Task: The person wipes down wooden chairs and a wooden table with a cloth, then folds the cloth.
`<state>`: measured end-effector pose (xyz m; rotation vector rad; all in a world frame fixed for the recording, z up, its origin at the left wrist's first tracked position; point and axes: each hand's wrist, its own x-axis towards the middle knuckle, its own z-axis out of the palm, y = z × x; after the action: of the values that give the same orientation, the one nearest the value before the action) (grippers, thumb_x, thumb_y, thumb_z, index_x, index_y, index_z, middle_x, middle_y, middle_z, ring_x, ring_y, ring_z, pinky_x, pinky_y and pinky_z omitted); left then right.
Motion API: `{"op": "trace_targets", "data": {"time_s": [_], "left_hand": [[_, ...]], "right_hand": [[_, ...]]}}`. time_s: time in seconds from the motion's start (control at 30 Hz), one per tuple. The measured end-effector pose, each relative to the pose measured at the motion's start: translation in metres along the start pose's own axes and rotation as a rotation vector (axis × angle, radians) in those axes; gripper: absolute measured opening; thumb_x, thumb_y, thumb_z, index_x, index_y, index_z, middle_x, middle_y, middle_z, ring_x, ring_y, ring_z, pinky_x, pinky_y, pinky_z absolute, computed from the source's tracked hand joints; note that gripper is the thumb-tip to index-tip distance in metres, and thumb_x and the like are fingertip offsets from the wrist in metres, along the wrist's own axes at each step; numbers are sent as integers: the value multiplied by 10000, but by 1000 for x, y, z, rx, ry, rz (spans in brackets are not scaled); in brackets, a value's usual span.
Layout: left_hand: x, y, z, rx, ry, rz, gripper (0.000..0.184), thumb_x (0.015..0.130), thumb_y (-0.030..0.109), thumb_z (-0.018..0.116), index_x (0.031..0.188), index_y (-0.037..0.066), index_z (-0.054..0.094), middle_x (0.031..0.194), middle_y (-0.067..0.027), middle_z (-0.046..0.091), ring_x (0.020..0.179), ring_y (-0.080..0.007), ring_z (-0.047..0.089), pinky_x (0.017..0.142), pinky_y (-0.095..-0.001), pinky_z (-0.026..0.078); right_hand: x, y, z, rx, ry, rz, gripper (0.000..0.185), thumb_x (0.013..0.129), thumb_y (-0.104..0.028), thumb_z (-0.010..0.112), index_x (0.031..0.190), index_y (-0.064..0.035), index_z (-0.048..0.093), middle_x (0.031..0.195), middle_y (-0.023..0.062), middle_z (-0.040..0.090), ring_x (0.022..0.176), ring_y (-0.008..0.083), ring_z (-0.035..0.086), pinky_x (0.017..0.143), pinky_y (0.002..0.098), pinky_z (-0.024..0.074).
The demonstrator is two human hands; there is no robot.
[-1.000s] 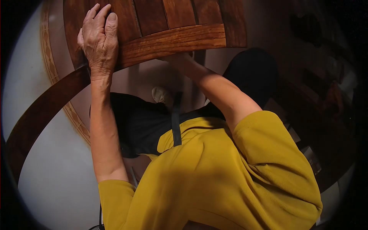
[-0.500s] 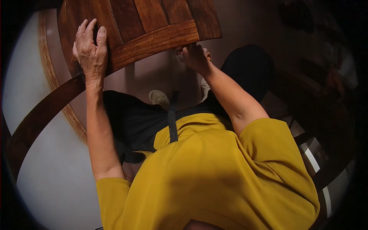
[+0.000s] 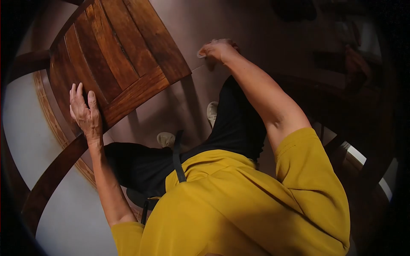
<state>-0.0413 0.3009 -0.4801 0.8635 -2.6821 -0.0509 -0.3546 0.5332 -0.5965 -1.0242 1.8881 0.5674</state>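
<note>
A slatted brown wooden chair seat (image 3: 124, 55) fills the upper left, turned at an angle to me. My left hand (image 3: 86, 116) lies flat against its near left edge, fingers stretched out and thumb apart, holding nothing. Off the seat's right corner, over the floor, my right hand (image 3: 220, 50) is closed round a small flat pale piece (image 3: 201, 54). Only its whitish edge shows beneath the fingers, so I cannot tell whether it is cloth or paper. That hand is apart from the wood.
A curved dark wooden rail (image 3: 51, 175) runs from the seat down the left side. Beyond it is a pale surface with a patterned border (image 3: 54, 115). My shoes (image 3: 165, 139) rest on the brownish tiled floor (image 3: 198, 87). Dark furniture (image 3: 354, 115) stands in shadow at right.
The seat now appears rotated and shifted left and lower, with my left hand still on it. My right hand has come out from beneath the seat's near edge, showing the pale piece.
</note>
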Motion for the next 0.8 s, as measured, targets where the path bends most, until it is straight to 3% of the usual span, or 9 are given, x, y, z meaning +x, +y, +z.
{"op": "trace_targets", "data": {"time_s": [0.17,0.2,0.27,0.33,0.47,0.57,0.63,0.67,0.8], "left_hand": [[2,4,-4,19,-28,-26,538,1005,469,404,1380,92,483,1472,-139,413,1376,-313,362,1136,-509,203],[1,7,-5,26,-48,-26,550,1004,474,402,1396,94,463,1488,-148,388,1380,-320,354,1137,-515,200],[3,15,-8,41,-61,26,568,998,482,411,1418,101,437,1513,-145,347,1384,-323,346,1133,-527,202],[5,23,-12,47,-102,104,585,993,490,417,1448,122,403,1546,-138,288,1426,-307,274,1143,-544,155],[21,37,-19,35,-141,140,572,999,490,394,1464,156,386,1571,-114,239,1454,-284,218,1152,-556,94],[52,39,-15,64,-144,203,563,1005,486,374,1466,164,382,1576,-108,229,1455,-277,217,1152,-559,87],[80,39,-3,89,-118,268,549,1006,476,368,1464,175,387,1575,-102,234,1457,-269,216,1152,-556,85],[94,39,4,98,-91,301,549,1003,480,375,1461,176,395,1575,-99,237,1457,-269,218,1151,-553,89],[137,43,34,115,-38,339,560,995,500,398,1451,175,417,1571,-94,254,1454,-271,225,1147,-547,106]], "right_hand": [[24,-1,10,754,646,-361,481,802,-167,575,1282,-175,604,1246,145,604,1161,331,569,937,453,490],[17,-7,8,662,717,-528,579,768,-22,474,1326,-151,564,1079,164,653,915,322,652,755,424,520],[-39,-15,-26,837,162,-569,666,728,44,385,1368,-84,520,843,195,654,613,312,638,527,405,497],[-46,-15,-29,963,72,-534,727,687,78,334,1387,-45,491,722,194,632,451,309,576,404,385,434],[7,-20,-14,752,228,-579,716,708,81,370,1363,-149,544,834,179,669,638,287,662,471,402,472],[39,-30,-2,507,389,-622,556,805,-23,487,1287,-278,595,941,165,635,855,314,645,680,461,493],[34,-37,-10,465,684,-420,374,853,-195,594,1192,-351,619,1055,144,570,1029,345,568,862,495,418],[36,-41,-18,561,715,-345,298,850,-315,646,1144,-362,625,1119,115,512,1096,351,526,874,504,396],[50,-35,-16,461,647,-349,288,872,-317,637,1155,-373,624,1114,109,522,1116,341,521,886,519,385]]}}
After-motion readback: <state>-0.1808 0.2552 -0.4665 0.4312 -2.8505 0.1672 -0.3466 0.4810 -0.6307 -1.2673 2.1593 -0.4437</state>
